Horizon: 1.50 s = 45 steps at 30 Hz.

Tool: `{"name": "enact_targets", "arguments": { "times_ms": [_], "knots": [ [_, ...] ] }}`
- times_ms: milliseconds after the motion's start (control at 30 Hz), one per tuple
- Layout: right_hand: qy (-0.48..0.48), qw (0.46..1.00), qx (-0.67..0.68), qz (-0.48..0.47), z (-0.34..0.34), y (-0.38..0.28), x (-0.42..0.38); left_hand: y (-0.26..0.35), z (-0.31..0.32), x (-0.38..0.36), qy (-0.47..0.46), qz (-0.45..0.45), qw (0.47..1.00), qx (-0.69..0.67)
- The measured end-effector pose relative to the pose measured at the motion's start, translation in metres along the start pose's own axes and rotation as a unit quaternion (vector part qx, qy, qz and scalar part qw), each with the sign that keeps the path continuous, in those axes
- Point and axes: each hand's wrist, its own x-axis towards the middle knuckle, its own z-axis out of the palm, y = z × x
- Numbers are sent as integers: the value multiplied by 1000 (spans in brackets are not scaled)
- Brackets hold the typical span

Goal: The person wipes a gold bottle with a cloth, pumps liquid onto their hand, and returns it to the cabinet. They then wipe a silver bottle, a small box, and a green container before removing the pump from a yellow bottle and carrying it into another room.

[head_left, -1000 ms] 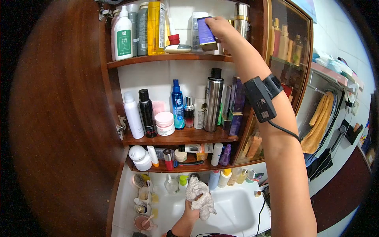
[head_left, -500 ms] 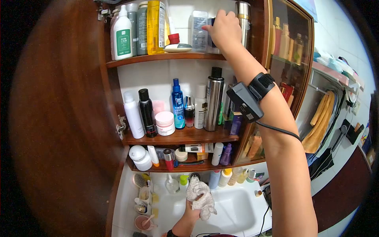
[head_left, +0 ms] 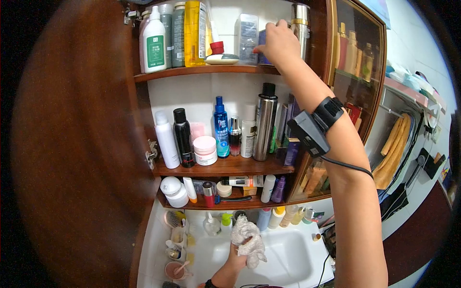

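Right hand high, left hand low

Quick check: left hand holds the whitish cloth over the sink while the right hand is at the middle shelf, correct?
Wrong shelf: the right hand is at the top shelf, as the head view shows. The left hand does hold the whitish cloth over the sink.

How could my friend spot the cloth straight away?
Find the open wooden cabinet, then the white sink below it. Over the sink, the left hand holds the cloth. It is whitish, crumpled and shaggy, unlike the smooth, upright bottles behind it.
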Motion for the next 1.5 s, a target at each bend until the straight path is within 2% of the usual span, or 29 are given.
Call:
{"name": "enact_targets", "arguments": {
  "times_ms": [33,100,167,233,433,567,667,767,867,967,1067,1200,1333,1433,1500],
  "knots": [
    [-20,1000,11,2,0,1,0,0,0,-1,-10,17,1000,15],
    [-34,999,14,11,3,1,0,-3,-5,3,11,-18,1000,-15],
    [-34,999,30,13,5,0,-2,-5,-7,3,16,-16,1000,-9],
    [-44,998,38,26,5,-3,-3,-5,-4,-2,7,23,999,32],
    [-35,997,61,42,4,-9,-5,-1,-2,-2,-49,18,998,-44],
    [-30,998,32,36,-3,-14,-7,4,11,-6,-5,33,998,46],
    [31,997,-5,-71,3,-7,-6,5,11,-6,-9,33,999,41],
    [71,985,-80,-134,13,-5,-4,3,12,-6,-1,31,999,42],
    [152,968,-97,-177,28,-3,-6,1,10,-3,9,28,999,37],
    [151,970,-64,-178,29,-4,-5,0,11,-2,18,30,999,37],
    [71,983,15,-167,20,-12,-6,0,11,-2,11,35,999,31],
    [-13,975,141,-172,21,-27,-4,-2,7,0,9,43,998,50],
    [-42,957,200,-205,13,-38,-11,-3,9,-3,9,63,994,88],
    [-27,955,204,-215,11,-44,-14,2,10,-4,4,30,999,34],
    [-28,955,214,-203,11,-45,-13,-2,8,-5,-1,50,998,46]
  ]
}}
